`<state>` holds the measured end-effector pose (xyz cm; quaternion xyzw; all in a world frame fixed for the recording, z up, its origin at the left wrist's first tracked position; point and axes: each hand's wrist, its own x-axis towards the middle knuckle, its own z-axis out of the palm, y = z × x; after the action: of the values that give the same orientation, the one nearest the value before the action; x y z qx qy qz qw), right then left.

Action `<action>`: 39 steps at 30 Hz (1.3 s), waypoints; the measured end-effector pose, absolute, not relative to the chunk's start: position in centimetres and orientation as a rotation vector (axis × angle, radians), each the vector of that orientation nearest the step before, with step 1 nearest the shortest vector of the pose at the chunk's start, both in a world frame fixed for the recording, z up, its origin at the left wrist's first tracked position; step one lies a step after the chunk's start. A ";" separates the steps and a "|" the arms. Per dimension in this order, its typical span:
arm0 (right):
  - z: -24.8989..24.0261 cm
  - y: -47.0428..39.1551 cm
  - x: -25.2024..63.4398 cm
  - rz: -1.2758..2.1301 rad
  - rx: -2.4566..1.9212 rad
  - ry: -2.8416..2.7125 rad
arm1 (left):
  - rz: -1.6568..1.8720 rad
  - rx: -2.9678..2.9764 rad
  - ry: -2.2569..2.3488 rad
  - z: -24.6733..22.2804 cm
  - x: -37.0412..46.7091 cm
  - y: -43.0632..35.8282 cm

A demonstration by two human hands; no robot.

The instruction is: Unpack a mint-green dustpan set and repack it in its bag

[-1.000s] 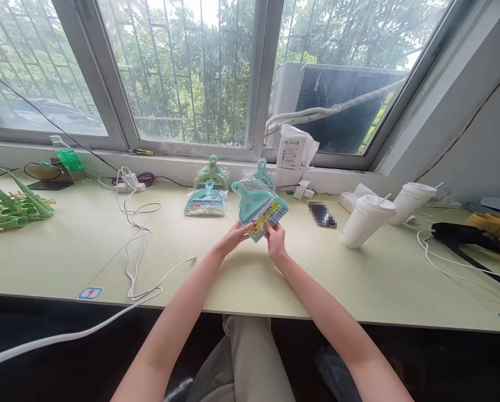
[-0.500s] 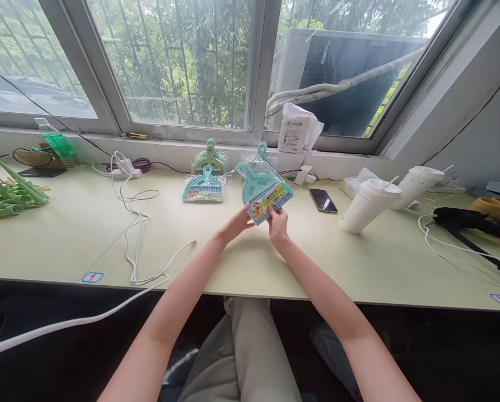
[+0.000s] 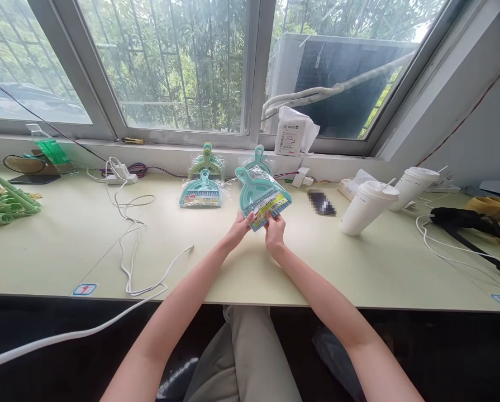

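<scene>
Taking the held set as the centre of the clock, with twelve toward the window, a turquoise plastic dustpan-and-brush set in clear wrapping with a yellow printed label (image 3: 256, 192) sits tilted between both hands over the pale green desk (image 3: 241, 273), its looped handle pointing between ten and eleven o'clock. The left hand (image 3: 237, 230) is partly curled and grips the set's lower edge at seven o'clock, thumb on the front. The right hand (image 3: 275, 230) is likewise half closed, pinching the edge at five o'clock with its thumb against the label; the fingers behind are mostly hidden.

Just beyond, at twelve, stands another wrapped turquoise dustpan set (image 3: 258, 159). At nine is a smaller-looking turquoise set with a blue-bristled brush (image 3: 201, 196), with a yellow-green wrapped set (image 3: 208, 162) behind it at ten. At three lies a dark, pixelated flat object (image 3: 322, 202), and farther out two white lidded cups with straws (image 3: 365, 212). A thin white cable (image 3: 174, 263) winds across the desk at eight.
</scene>
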<state>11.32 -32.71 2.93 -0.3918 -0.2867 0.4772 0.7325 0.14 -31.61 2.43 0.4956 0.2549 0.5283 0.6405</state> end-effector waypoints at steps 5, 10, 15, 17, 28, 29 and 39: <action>3.2 -32.7 11.2 1.097 -0.802 -0.649 | 1.277 1.269 0.677 2.3 0.3 -31.7; 3.1 -32.4 11.4 1.173 -0.756 -0.699 | 1.463 1.387 0.853 2.3 0.4 -31.7; 2.9 -32.2 11.6 1.192 -0.719 -0.678 | 1.478 1.528 0.947 2.9 0.4 -32.4; 2.9 -32.3 11.5 1.196 -0.724 -0.694 | 1.477 1.547 0.957 3.0 0.4 -32.6; 3.8 -33.0 11.0 1.270 -0.630 -0.730 | 1.650 1.543 0.964 3.7 0.5 -33.8; 4.0 -33.2 11.0 1.284 -0.619 -0.739 | 1.687 1.528 0.974 3.9 0.5 -34.0; 4.2 -33.6 10.7 1.228 -0.619 -0.659 | 1.623 1.541 0.993 3.6 0.9 -34.2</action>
<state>10.70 -33.59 4.19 -0.2802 -0.2985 0.5563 0.7231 0.87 -34.21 3.63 0.5920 0.3815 0.6235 0.3395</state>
